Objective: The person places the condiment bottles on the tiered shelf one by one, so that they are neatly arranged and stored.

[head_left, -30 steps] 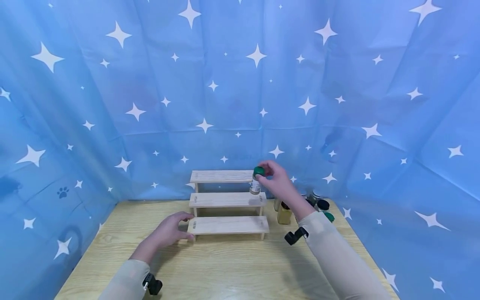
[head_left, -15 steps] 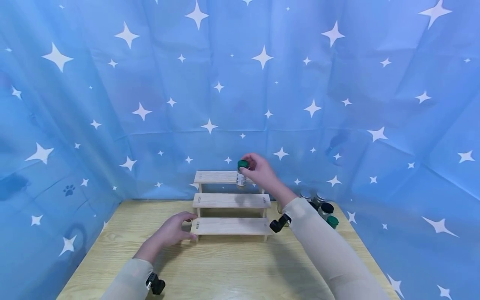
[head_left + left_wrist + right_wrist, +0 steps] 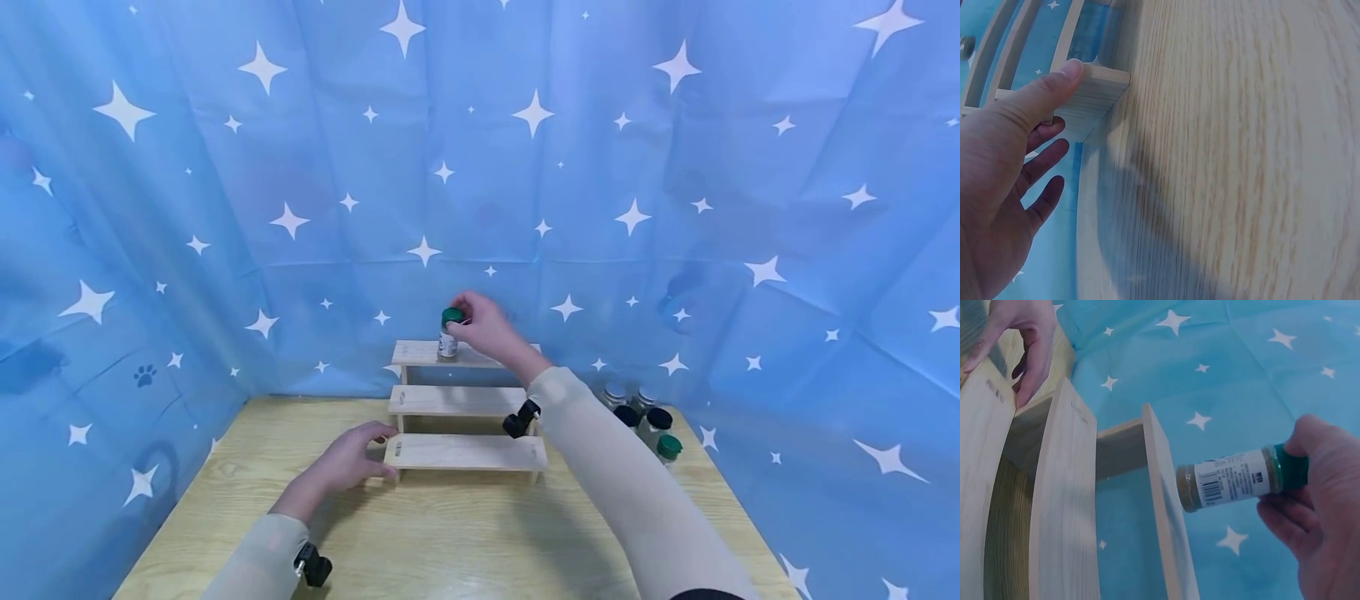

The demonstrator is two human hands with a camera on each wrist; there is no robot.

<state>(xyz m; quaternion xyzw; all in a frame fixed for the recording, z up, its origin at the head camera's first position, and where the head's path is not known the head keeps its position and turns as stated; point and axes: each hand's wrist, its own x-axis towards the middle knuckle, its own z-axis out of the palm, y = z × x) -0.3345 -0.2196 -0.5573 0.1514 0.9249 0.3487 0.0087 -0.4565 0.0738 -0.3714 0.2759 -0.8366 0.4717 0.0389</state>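
A small jar (image 3: pixel 447 342) with a green lid and a white label is pinched at its lid by the right hand (image 3: pixel 491 331), upright at the top step of a wooden three-step rack (image 3: pixel 465 451). In the right wrist view the jar (image 3: pixel 1229 480) has its base close to the top board (image 3: pixel 1166 500); whether they touch I cannot tell. The left hand (image 3: pixel 347 458) holds the left end of the lowest step, thumb in front and fingers behind. The left wrist view shows that hand (image 3: pixel 1007 162) with its thumb on the wood and the other fingers loosely bent.
Several jars with black, silvery and green lids, one of them a green-lidded jar (image 3: pixel 668 448), stand at the table's right rear, partly behind the right sleeve (image 3: pixel 622 475). A blue curtain (image 3: pixel 480 208) with white stars hangs behind the wooden table (image 3: pixel 450 542).
The right hand has carried the green-lidded jar leftward, from the right end of the rack to the left part of its top step. The left hand has stayed at the lowest step.
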